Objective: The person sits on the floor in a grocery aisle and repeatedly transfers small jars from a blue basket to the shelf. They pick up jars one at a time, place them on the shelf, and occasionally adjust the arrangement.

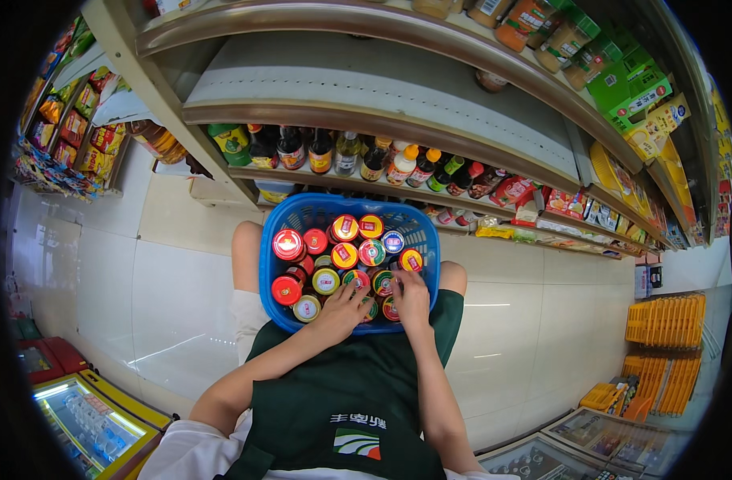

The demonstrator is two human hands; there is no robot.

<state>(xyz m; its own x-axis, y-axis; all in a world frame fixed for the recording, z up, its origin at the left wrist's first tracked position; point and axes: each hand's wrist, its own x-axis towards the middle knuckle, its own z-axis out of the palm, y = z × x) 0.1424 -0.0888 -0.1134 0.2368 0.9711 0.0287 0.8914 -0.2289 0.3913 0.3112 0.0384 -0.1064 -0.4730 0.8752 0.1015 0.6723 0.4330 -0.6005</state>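
A blue plastic basket (pixel 270 210) with slotted walls rests on my lap, filled with several lidded glass jars. Their lids vary: a red lid (pixel 288 244) at the left, a yellow lid (pixel 344 255) near the middle, a blue-and-white lid (pixel 393 241) towards the right. My left hand (pixel 342 309) lies over jars at the basket's near side, fingers spread on a red-and-green lid (pixel 356 279). At the near right, my right hand (pixel 411 299) has its fingers bent at a green-rimmed lid (pixel 383 282); whether it grips a jar is hidden.
Ahead stands a shelving unit with a nearly bare shelf (pixel 366 78). Sauce bottles (pixel 321 153) line the shelf below it. Spice jars (pixel 525 24) stand above right. Yellow shopping baskets (pixel 666 321) are stacked at right, and a glass-topped freezer (pixel 96 420) stands at lower left.
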